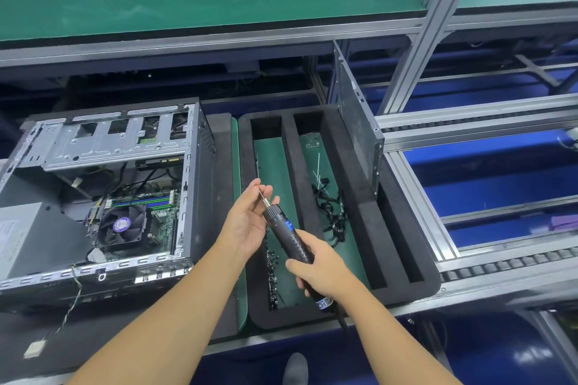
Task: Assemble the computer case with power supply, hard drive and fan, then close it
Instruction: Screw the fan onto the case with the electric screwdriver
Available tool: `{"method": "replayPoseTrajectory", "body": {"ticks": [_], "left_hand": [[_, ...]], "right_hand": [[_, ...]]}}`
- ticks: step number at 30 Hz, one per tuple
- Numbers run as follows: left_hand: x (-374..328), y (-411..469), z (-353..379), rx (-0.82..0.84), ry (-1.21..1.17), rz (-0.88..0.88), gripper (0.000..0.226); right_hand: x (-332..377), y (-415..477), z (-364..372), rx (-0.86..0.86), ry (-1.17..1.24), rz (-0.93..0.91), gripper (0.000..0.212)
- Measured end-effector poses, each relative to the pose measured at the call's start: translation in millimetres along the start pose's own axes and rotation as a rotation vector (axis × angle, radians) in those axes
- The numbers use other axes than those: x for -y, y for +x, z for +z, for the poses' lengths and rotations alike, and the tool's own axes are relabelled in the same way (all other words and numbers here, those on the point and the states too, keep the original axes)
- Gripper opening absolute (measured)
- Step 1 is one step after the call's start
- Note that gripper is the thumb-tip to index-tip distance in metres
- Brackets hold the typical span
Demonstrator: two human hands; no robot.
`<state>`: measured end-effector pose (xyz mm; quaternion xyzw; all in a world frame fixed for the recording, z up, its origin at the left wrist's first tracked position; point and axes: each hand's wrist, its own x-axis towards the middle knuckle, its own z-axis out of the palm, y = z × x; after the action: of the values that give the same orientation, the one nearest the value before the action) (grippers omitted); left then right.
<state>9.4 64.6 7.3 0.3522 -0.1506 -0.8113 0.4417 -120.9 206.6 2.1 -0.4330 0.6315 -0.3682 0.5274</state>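
Two bare hands meet over a black foam tray (353,197), and everything else is placed from that grip.

Well to its left lies the open grey metal computer case (200,184). It holds a grey box power supply (34,234) in its near left corner and a black cooler fan (123,225) on the green motherboard. A silver drive cage (115,141) runs along its far side; whether a hard drive sits in the cage I cannot tell. A thin cable ending in a white connector (35,348) trails out of the case toward the near edge.

The left hand (247,219) is palm up, its thumb and fingertips closing on the tip of the bit. The right hand (322,269) is wrapped firmly round the handle of the black electric screwdriver (287,234), which is tilted up and to the left.

Directly beneath the grip, the tray's left compartment holds a line of small black screws (272,272). Just right of the grip, the middle compartment holds a tangle of black cables (331,212) and a few white zip ties (319,172). Further right and beyond, the dark perforated metal side panel (356,122) stands upright on its edge at the tray's right side.
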Motion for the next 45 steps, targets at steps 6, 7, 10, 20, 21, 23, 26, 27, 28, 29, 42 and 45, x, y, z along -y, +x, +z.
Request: {"method": "replayPoseTrajectory", "body": {"ticks": [6,7,10,20,21,23,26,27,28,29,42,45], "left_hand": [[-4.0,-2.4,12.8,0.002,0.172,-0.035,0.021],[-5.1,-3.6,15.5,0.014,0.179,-0.039,0.019],[-9.2,-9.4,26.6,0.051,0.139,-0.056,0.018],[-58.4,-62.8,70.6,0.232,0.321,-0.142,0.056],[-69.8,-70.0,69.6,0.248,0.338,-0.152,0.060],[-97.6,-84.8,63.7,0.293,0.383,-0.132,0.062],[-148.6,-104.3,46.1,0.329,0.508,0.006,0.057],[-166.9,-110.4,36.9,0.314,0.617,0.085,0.053],[-185.4,-115.9,26.2,0.281,0.774,0.176,0.049],[-204.6,-120.0,12.6,0.237,0.977,0.270,0.044],[-291.0,-129.4,-177.1,0.410,2.693,0.068,0.074],[-291.2,-118.5,-188.8,0.426,2.835,0.379,0.045]], "right_hand": [[0.1,0.4,0.6,0.008,0.097,0.029,0.050],[1.3,0.5,0.4,0.008,0.118,0.028,0.050],[7.3,-2.8,0.4,0.036,0.246,-0.005,0.044],[46.9,-37.7,15.4,0.215,0.604,-0.204,0.032],[50.2,-41.9,20.6,0.214,0.591,-0.212,0.033],[55.0,-51.6,33.8,0.197,0.546,-0.223,0.036],[64.2,-68.3,61.3,0.195,0.544,-0.252,0.037],[68.8,-74.2,73.8,0.191,0.549,-0.261,0.036],[73.7,-79.6,86.5,0.181,0.549,-0.265,0.035],[78.6,-84.6,100.0,0.167,0.547,-0.266,0.034],[104.3,-140.5,267.2,-0.003,0.636,-0.263,0.036],[98.4,-158.2,284.9,-0.056,0.611,-0.253,0.040]]}}
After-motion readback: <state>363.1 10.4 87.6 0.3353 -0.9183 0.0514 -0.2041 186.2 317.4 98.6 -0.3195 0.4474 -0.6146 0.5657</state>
